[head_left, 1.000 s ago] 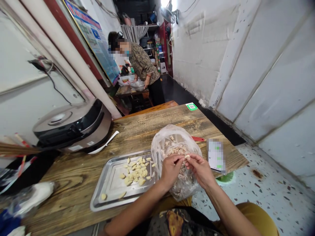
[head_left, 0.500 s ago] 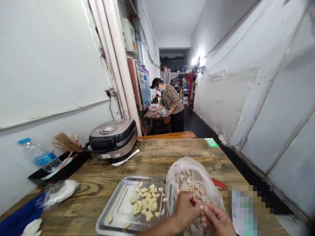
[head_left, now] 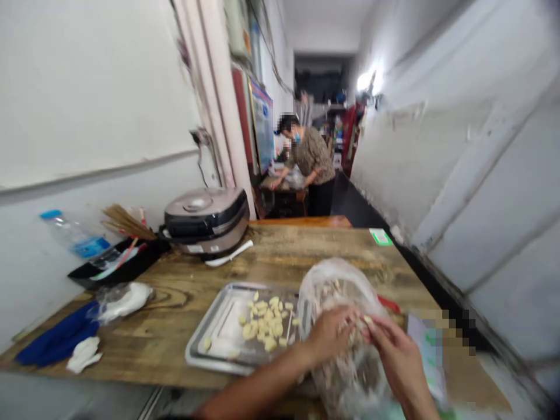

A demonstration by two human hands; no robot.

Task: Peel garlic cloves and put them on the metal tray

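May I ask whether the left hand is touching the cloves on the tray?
Apart. The head view shows the left hand at the plastic bag, the bag's edge between it and the cloves.

Bright, motion-blurred wide-angle view, edges stretched, glare from far wall lamp [head_left: 365,81].

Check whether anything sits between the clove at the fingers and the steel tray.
The clove is pinched by the left hand and right hand over the plastic bag. Toward the tray lie only that left hand and the bag's raised wall, beside the tray's right edge. Frame is blurred.
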